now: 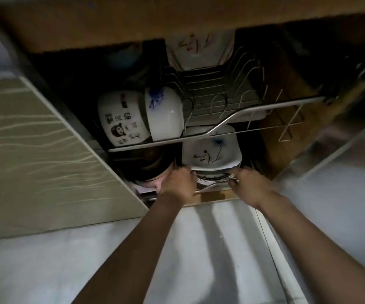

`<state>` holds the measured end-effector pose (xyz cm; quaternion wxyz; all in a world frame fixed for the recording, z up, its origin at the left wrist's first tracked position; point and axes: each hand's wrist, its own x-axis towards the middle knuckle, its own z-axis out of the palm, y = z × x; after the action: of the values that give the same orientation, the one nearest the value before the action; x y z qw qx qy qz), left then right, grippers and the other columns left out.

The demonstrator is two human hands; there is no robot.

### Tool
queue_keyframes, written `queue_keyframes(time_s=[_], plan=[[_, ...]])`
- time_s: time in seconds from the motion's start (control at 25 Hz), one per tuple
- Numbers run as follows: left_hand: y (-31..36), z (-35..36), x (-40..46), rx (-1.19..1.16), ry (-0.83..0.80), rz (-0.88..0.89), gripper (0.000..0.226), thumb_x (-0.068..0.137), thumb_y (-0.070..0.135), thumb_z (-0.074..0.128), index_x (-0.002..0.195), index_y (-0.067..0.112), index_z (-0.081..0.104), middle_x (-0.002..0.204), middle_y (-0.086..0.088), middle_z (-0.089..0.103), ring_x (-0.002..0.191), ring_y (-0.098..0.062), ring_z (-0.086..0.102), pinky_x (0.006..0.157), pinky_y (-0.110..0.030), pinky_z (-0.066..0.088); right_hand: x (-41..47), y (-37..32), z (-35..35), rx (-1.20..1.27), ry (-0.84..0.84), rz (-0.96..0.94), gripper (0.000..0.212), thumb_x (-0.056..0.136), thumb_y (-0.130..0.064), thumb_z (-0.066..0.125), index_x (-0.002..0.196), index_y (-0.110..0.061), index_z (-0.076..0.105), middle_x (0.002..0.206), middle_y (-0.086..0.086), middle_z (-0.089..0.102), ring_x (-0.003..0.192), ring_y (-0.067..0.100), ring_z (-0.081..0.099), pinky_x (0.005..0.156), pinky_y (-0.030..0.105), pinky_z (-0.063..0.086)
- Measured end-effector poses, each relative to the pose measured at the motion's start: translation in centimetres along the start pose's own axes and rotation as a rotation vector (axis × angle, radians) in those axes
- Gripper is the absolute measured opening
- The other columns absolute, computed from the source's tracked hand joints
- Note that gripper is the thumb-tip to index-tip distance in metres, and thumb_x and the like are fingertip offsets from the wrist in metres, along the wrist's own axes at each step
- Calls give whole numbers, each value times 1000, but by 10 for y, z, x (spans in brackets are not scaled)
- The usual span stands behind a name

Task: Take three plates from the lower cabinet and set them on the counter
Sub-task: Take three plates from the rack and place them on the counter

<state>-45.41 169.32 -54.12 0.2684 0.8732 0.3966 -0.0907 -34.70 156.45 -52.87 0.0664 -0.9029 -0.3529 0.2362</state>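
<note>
Judging by how things lie, the task is at its start: no plate is seen out of the lower cabinet (52,150), the bench is not in view, and all three plates are left to carry; taking the wire rack (221,119) as landmark, to its left stand two bowls on edge, a printed bowl (120,119) and a blue-flowered bowl (166,113); below the rack's front rail lies the stack of plates (212,152), white with a dark line drawing on top; the left hand (177,181) is at the stack's near left corner, fingers curled under the edge, seemingly clamped on it; the right hand (247,185) is at the near right corner, fingers (234,172) bent around the rim likewise; how many plates are pinched, I cannot tell.
</note>
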Motion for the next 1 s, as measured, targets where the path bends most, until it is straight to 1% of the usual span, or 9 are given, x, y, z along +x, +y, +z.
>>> queue_keyframes(time_s=[0.08,0.2,0.44,0.52,0.6,0.72,0.8,0.92,1.0], plan=[[-7,24,26,-104,83,-31,38,96,29,39,126,8,51,124,-20,62,116,-37,57,95,-39,48,24,12,17,-34,103,28,38,95,-28,44,130,-15,46,126,19,53,116,37,52,91,41,49],[-17,51,60,-45,223,-16,46,96,33,40,133,6,41,126,-21,58,115,-39,56,91,-39,47,52,27,35,-89,293,33,42,95,-30,46,131,-9,42,128,20,50,119,38,47,95,41,44],[-23,67,77,-677,250,-28,38,93,24,54,126,6,56,129,-14,63,120,-30,57,93,-29,44,87,36,51,674,386,159,29,89,-22,59,108,-1,63,96,15,67,93,32,62,77,34,48],[-22,66,75,-770,277,-44,38,91,21,59,125,4,58,126,-16,64,117,-30,59,92,-28,45,88,35,53,797,388,216,25,86,-19,63,103,0,64,73,6,61,77,27,59,59,29,44],[-20,64,74,-823,295,-58,35,89,17,61,121,2,60,123,-16,66,114,-31,61,88,-29,46,86,35,51,846,374,223,17,87,-18,63,98,-5,63,64,0,55,60,19,53,49,23,37],[-18,62,70,-949,297,-82,28,86,12,64,111,-1,64,115,-25,68,107,-39,64,77,-34,48,81,37,46,899,366,200,16,89,-15,61,100,-4,59,64,3,54,53,13,48,48,22,36],[-17,60,64,-1071,267,-102,26,85,10,66,109,0,63,111,-27,68,98,-39,66,68,-30,44,76,36,43,1021,376,178,23,90,-11,58,112,-2,56,69,6,56,58,15,52,51,23,43],[-14,54,47,-1251,225,-115,36,87,10,64,122,5,56,93,-13,68,65,-15,60,45,-21,49,63,34,37,1318,355,140,36,91,-7,56,125,-9,45,94,12,62,80,23,64,65,32,55],[-12,50,35,-1445,184,-74,41,90,7,60,129,12,48,94,-7,64,68,-14,61,53,-20,55,47,33,34,1477,321,97,28,91,-4,55,116,-12,45,102,14,62,90,29,66,75,38,57]])
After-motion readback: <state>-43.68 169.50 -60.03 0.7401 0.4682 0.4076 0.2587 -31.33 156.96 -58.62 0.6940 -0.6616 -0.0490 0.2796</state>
